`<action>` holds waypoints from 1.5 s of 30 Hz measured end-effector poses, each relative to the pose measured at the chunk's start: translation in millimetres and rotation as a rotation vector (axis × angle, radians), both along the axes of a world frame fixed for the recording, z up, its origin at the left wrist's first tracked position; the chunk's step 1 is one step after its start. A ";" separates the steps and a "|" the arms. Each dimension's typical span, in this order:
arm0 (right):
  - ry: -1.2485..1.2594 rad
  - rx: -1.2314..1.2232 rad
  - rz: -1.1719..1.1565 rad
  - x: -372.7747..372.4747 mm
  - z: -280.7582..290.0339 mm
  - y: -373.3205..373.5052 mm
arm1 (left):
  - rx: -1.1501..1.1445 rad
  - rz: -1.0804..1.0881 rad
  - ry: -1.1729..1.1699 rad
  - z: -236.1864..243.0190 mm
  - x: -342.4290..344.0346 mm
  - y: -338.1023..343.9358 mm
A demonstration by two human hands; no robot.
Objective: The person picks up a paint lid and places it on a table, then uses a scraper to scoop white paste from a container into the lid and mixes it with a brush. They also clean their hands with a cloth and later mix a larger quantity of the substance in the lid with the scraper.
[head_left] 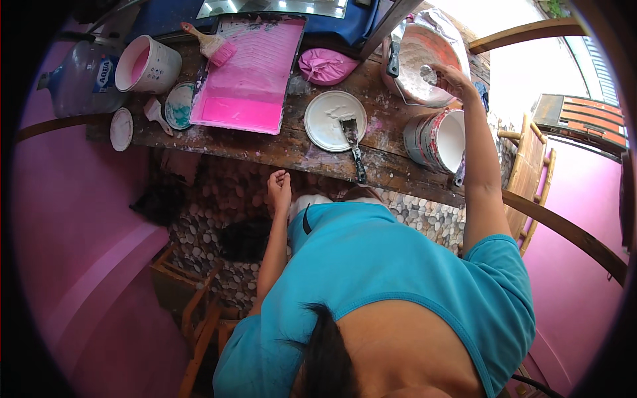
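My right hand (452,81) reaches over an orange-pink bucket (453,48) of whitish powder at the far right of the table. Its fingers are closed at a small shiny, greyish thing (428,75) whose kind I cannot make out. A black-handled scraper (393,60) rests at the bucket's left rim. Off the table's front edge hangs my left hand (280,187), fingers curled, with nothing visible in them. Beyond it, a round white lid (320,136) carries white paste and a putty knife (352,136), whose black handle points toward me.
A paint-smeared can (424,140) stands below my right forearm. Left on the wooden table (245,147) lie a tray of pink paint (249,83), a brush (211,46), a white tub (156,66) and a large clear bottle (76,83). A pink bag (326,66) sits behind the lid.
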State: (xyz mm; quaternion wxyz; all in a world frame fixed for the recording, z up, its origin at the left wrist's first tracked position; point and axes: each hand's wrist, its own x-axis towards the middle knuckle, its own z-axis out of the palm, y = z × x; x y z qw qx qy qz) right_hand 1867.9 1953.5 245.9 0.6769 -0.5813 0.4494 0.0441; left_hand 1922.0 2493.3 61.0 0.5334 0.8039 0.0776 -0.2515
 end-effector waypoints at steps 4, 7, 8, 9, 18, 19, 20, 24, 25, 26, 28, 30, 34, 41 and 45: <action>0.001 -0.044 0.077 4.3 47.3 12.1 | -0.015 0.004 0.003 4.2 4.1 -7.1; -0.025 -0.045 0.177 16.6 78.8 29.4 | -0.038 0.022 0.020 3.2 5.6 -5.0; -0.039 -0.017 0.253 17.6 65.2 12.4 | -0.060 0.021 0.032 2.5 6.7 -6.5; -0.053 0.013 0.333 26.0 64.7 11.5 | -0.081 0.025 0.045 0.9 6.5 -5.9; -0.086 -0.202 0.783 102.6 10.0 124.9 | -0.052 0.087 0.042 6.9 9.0 21.9; 0.043 0.081 0.611 107.4 -17.7 134.0 | -0.053 0.101 0.038 7.0 8.3 27.7; 0.061 0.098 0.577 110.3 -49.5 140.3 | 0.002 0.067 0.002 5.9 9.8 34.0; 0.006 -0.092 0.459 102.6 -138.0 183.7 | 0.087 0.103 -0.012 12.9 4.1 56.4; 0.000 -0.245 0.542 98.4 -149.9 186.8 | 0.090 0.137 0.027 14.6 3.2 61.2; -0.032 -0.389 0.535 96.2 -162.6 191.5 | 0.067 0.142 0.031 14.4 3.6 64.1; -0.076 -0.557 0.608 95.3 -152.9 210.2 | 0.089 0.165 0.035 14.2 -4.6 72.3; -0.153 -0.766 0.697 95.7 -132.8 216.6 | 0.095 0.168 0.045 11.9 -10.2 74.2; -0.372 -0.929 0.751 86.1 -144.3 204.5 | 0.095 0.150 0.041 10.4 -9.3 64.0; -0.387 -1.019 0.685 76.1 -132.2 207.8 | 0.071 0.123 0.062 18.2 -1.5 49.8; -0.432 -1.127 0.610 68.1 -117.2 229.4 | 0.084 0.091 0.028 17.0 3.2 54.8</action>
